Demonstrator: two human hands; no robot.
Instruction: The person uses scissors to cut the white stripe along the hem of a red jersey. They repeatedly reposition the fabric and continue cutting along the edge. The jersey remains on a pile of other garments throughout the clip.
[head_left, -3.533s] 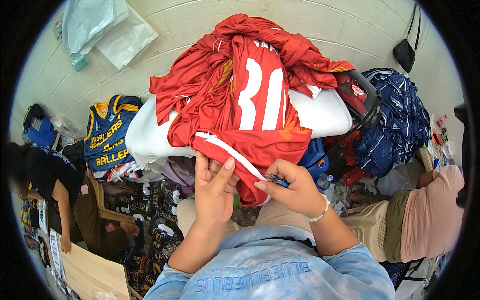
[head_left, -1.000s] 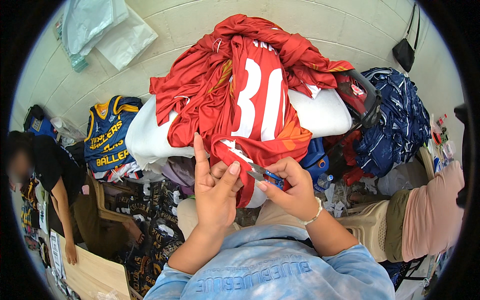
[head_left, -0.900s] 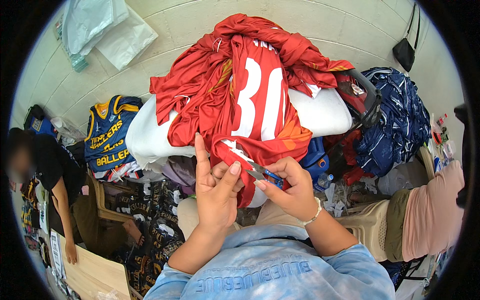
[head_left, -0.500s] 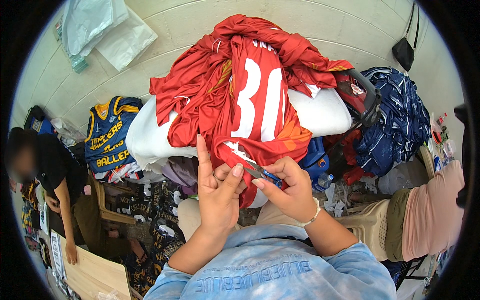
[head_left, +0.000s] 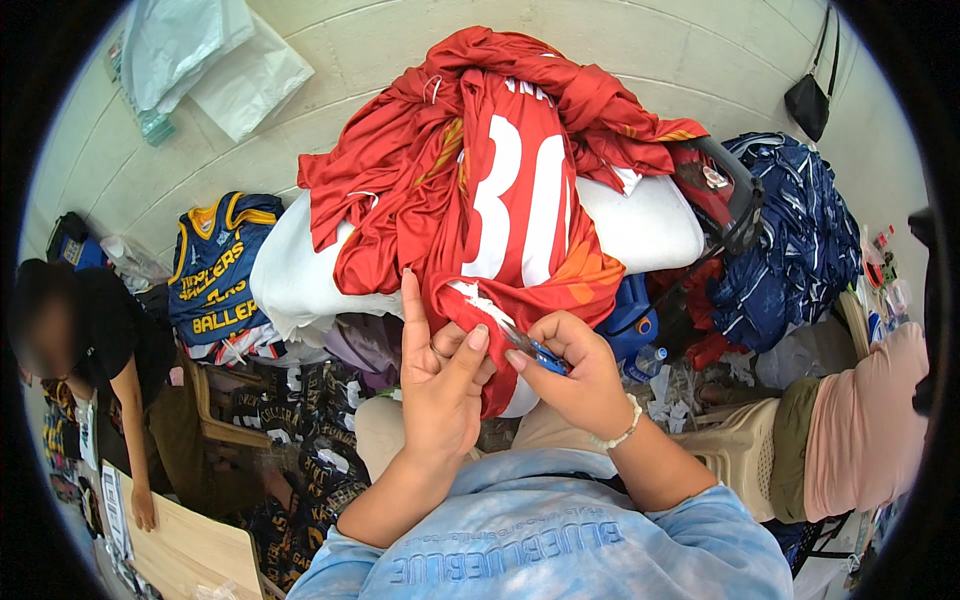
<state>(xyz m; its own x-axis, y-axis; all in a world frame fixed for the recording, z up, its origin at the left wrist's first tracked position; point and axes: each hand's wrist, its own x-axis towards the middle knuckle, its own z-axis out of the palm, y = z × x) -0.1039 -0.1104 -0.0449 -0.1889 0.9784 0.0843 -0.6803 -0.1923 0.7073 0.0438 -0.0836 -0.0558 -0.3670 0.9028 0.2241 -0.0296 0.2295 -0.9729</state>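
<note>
A red jersey (head_left: 400, 215) with white and orange printing lies heaped on a white padded surface (head_left: 640, 222), its lower part hanging toward me. My left hand (head_left: 442, 390) pinches the jersey's near edge between thumb and curled fingers, while the index finger points straight up. In my right hand (head_left: 575, 378) is a small pair of blue-handled thread snips (head_left: 547, 357), fingers closed round the handle. Their blades reach the cloth beside my left thumb, next to a loose white strip (head_left: 474, 296) along the jersey's edge. The blade tips are partly hidden.
Navy and yellow jerseys (head_left: 222, 270) hang at left; a navy garment pile (head_left: 790, 240) sits right. A blue container (head_left: 630, 318) and plastic bottle (head_left: 646, 362) stand below. One person sits left by a wooden board (head_left: 190, 535), another right near a beige chair (head_left: 735, 450).
Both hands have shifted very slightly, with the snips still at the cloth's edge. The white strip's loose end looks a little different. At left, the other person's head has leaned lower.
</note>
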